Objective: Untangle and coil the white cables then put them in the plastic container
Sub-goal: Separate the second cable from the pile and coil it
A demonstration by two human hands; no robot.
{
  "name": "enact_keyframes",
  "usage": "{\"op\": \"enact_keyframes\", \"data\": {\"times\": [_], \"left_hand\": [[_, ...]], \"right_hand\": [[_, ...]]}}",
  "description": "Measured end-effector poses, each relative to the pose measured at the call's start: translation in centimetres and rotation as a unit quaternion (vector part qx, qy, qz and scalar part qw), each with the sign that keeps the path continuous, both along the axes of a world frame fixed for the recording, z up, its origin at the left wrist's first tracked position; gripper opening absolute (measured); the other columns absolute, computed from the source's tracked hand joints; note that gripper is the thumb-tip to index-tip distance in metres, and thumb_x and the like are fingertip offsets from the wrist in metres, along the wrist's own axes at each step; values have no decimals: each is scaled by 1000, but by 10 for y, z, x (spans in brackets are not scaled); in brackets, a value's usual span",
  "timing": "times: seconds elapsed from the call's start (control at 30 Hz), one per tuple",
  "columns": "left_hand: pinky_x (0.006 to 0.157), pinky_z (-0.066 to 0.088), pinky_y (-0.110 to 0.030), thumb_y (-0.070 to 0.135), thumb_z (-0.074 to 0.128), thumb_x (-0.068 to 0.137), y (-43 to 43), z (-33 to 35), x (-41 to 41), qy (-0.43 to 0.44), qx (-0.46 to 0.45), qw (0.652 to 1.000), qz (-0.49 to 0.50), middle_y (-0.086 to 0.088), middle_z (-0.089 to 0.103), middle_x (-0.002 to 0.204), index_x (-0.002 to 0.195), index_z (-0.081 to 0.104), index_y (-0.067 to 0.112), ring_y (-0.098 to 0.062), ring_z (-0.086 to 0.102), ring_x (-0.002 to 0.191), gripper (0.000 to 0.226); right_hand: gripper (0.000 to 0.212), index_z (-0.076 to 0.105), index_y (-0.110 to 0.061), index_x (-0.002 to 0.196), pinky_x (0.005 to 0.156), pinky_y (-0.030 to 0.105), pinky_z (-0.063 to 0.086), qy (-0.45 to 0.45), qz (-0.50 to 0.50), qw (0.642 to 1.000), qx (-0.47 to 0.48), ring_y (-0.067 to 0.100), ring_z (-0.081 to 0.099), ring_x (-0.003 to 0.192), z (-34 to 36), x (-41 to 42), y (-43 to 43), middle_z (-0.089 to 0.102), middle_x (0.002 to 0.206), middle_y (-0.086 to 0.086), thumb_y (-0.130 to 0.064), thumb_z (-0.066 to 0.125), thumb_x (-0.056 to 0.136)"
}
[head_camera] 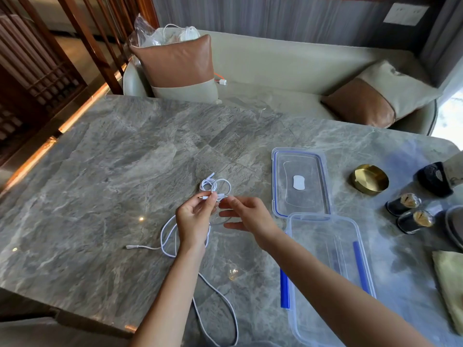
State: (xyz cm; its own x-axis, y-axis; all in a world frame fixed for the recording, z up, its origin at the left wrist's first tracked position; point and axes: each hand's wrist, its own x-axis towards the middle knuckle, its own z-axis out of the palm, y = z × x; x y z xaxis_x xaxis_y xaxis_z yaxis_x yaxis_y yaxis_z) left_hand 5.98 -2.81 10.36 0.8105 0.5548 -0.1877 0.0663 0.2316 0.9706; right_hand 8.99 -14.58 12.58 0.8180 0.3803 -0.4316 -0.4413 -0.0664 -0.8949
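White cables lie tangled on the grey marble table, a small knot of loops just beyond my hands. My left hand pinches one cable near its gold-tipped plug. My right hand grips the cable beside it, fingers curled. Longer white loops trail under my left wrist, one plug end lying to the left and another strand running toward the near edge. The clear plastic container stands empty to the right of my right forearm.
The container's lid with blue seal lies just behind it. A brass ashtray, two small dark jars and a dark object stand at the right. A yellowish cloth lies at the right edge. A sofa with cushions is behind the table.
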Motion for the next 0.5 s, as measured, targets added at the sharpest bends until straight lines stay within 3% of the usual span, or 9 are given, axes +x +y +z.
{"op": "enact_keyframes", "data": {"times": [0.13, 0.3, 0.4, 0.5], "left_hand": [[59, 51, -11, 8, 66, 82, 5, 8, 1, 11, 46, 997, -68, 11, 72, 62, 78, 68, 17, 1, 64, 58, 10], [55, 50, -11, 5, 66, 82, 8, 17, -2, 33, 72, 989, -124, 10, 69, 55, 74, 69, 16, 1, 62, 53, 14], [54, 51, -11, 4, 65, 82, 10, 21, -5, 54, 58, 985, -155, 9, 67, 52, 73, 69, 17, 1, 60, 50, 16], [55, 52, -12, 4, 64, 82, 19, 26, -9, 87, 25, 977, -195, 6, 66, 51, 75, 67, 11, -1, 61, 51, 11]], "right_hand": [[16, 70, -15, 89, 61, 20, 56, 55, -81, 993, 67, 4, 65, 72, -1, 0, -1, 71, 82, -3, -26, 58, 91], [6, 66, -10, 86, 55, 13, 51, 158, -151, 953, 210, 2, 60, 58, 0, -1, -1, 65, 71, -1, -14, 62, 87], [10, 68, -15, 80, 58, 14, 51, 112, -125, 969, 181, 2, 57, 59, -1, -3, -6, 64, 67, -6, -14, 62, 88], [15, 68, -18, 76, 60, 14, 50, 64, -47, 988, 129, -1, 59, 64, 0, -4, -13, 70, 78, -14, -19, 60, 89]]}}
